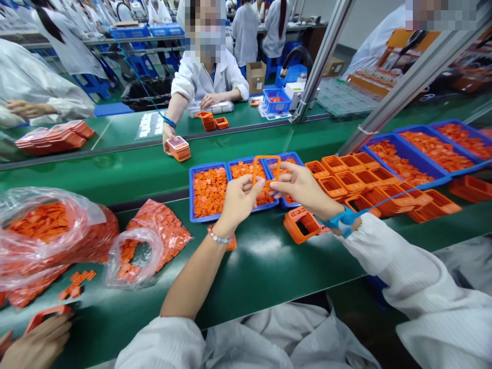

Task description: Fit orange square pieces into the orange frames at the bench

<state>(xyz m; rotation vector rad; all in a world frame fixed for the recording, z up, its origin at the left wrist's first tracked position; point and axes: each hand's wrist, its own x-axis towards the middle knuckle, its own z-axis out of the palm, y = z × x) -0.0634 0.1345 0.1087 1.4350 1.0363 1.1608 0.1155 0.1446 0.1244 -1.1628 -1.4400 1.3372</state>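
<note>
An orange rectangular frame (266, 158) is held upright between my two hands, above the blue trays of small orange pieces. My left hand (241, 199) pinches its lower left side, thumb and fingers closed. On the other side, my right hand (298, 185) grips the frame's right edge with its fingertips. Below my hands, a blue tray (209, 192) full of small orange pieces stands on the green table. Near my right wrist lies a small stack of orange frames (300, 225). Another orange piece (231, 243) lies partly hidden behind my left wrist.
Stacks of orange frames (349, 179) and more blue trays (400, 159) stand at the right. Plastic bags of orange pieces (157, 233) lie at the left. Across the belt, a person's hand (169, 139) holds stacked cards (179, 149). Another person's hand (38, 341) is at lower left.
</note>
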